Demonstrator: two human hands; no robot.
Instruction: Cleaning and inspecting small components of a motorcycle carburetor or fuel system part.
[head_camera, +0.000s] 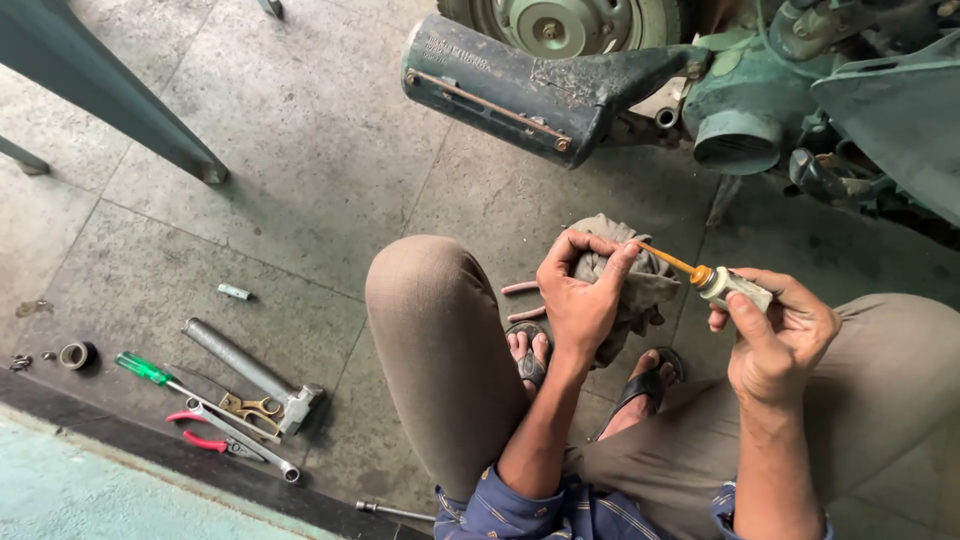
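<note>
I squat on a concrete floor in front of a scooter. My left hand (580, 290) grips a bunched grey rag (640, 285) wrapped around the tip of a thin amber rod (668, 259). My right hand (780, 335) pinches the rod's pale metal cap end (735, 287). The rod runs slanted between both hands, above my sandalled feet (530, 350).
The scooter's dark exhaust muffler (510, 90), wheel (560, 22) and green engine housing (740, 120) fill the top right. Left on the floor lie a metal tube spanner (245, 365), green-handled screwdriver (150, 372), red-handled pliers (210, 440), a wrench and small parts. A grey stand leg (120, 100) crosses top left.
</note>
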